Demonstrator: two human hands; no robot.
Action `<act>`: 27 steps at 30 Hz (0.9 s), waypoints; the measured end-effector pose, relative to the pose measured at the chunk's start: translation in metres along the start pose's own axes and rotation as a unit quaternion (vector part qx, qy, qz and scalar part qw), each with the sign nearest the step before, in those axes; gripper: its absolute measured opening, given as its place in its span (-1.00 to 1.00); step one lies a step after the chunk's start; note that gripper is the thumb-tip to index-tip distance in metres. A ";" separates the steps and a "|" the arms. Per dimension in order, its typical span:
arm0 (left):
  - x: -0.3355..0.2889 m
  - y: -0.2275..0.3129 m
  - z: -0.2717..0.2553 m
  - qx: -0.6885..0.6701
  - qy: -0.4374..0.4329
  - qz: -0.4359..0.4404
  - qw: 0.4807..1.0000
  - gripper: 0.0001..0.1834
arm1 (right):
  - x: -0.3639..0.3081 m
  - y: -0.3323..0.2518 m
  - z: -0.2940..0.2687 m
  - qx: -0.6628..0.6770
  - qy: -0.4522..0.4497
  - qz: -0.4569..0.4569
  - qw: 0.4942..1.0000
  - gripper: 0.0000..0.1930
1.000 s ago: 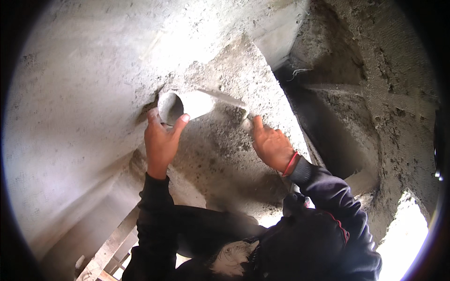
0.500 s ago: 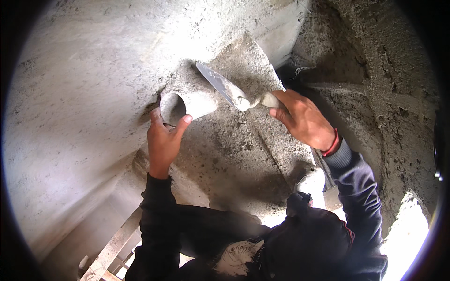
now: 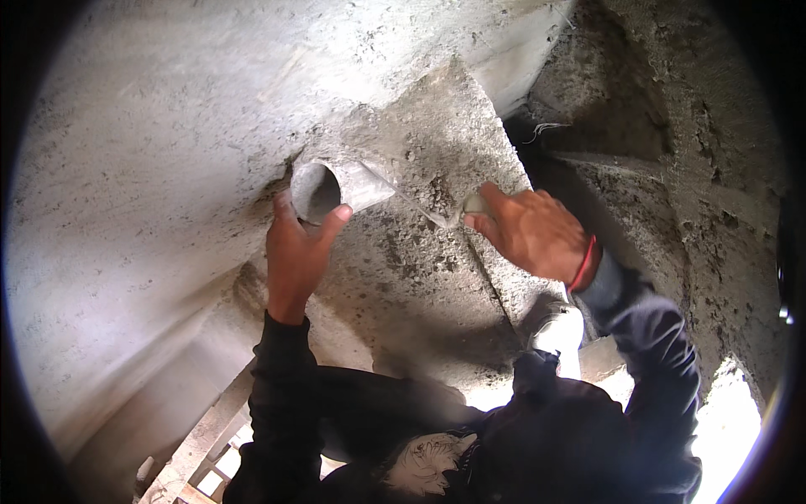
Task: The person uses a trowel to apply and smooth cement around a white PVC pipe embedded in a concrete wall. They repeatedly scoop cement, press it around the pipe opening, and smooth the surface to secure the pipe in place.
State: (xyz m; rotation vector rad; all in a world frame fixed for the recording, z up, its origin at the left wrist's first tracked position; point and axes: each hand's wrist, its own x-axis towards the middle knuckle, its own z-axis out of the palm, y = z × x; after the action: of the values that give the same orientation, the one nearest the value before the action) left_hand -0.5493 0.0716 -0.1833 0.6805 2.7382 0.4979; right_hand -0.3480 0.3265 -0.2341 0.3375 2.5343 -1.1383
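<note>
A short, pale pipe (image 3: 316, 190) lies with its round open end toward me, where the sloping wall meets rough concrete. My left hand (image 3: 295, 265) holds its near rim from below, thumb on the right side and fingers on the left. In my right hand (image 3: 537, 233) is the handle of a trowel (image 3: 405, 197). The fingers are closed around the handle. The trowel's blade appears almost edge-on, its tip reaching left across the pipe's side; whether it touches the pipe I cannot tell.
A smooth grey wall (image 3: 151, 218) slopes along the left. Rough concrete (image 3: 437, 286) lies under the pipe and trowel. Past my right hand is a dark gap (image 3: 550, 164) beside another rough wall (image 3: 714, 202). Timber pieces (image 3: 197, 449) stand at the lower left.
My right hand has moved slightly down. The trowel has turned from showing its blade's face to nearly edge-on, now lower and against the pipe's outline. The left hand keeps its hold.
</note>
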 end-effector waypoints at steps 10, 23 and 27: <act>-0.002 0.014 -0.005 -0.021 -0.047 -0.046 0.998 0.01 | -0.011 -0.013 0.026 -0.024 -0.007 0.068 0.997 -0.49; -0.004 0.013 -0.004 0.038 -0.022 -0.051 0.998 0.00 | -0.034 -0.008 0.058 0.094 0.094 0.107 0.985 -0.45; -0.001 0.011 -0.001 0.038 -0.023 -0.031 0.999 0.01 | -0.014 0.007 0.057 0.018 0.050 0.036 0.998 -0.48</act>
State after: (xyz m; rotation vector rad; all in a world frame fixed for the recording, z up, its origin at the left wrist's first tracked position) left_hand -0.5443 0.0804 -0.1782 0.6143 2.7375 0.3607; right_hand -0.3209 0.2871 -0.2682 0.5031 2.5669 -1.1674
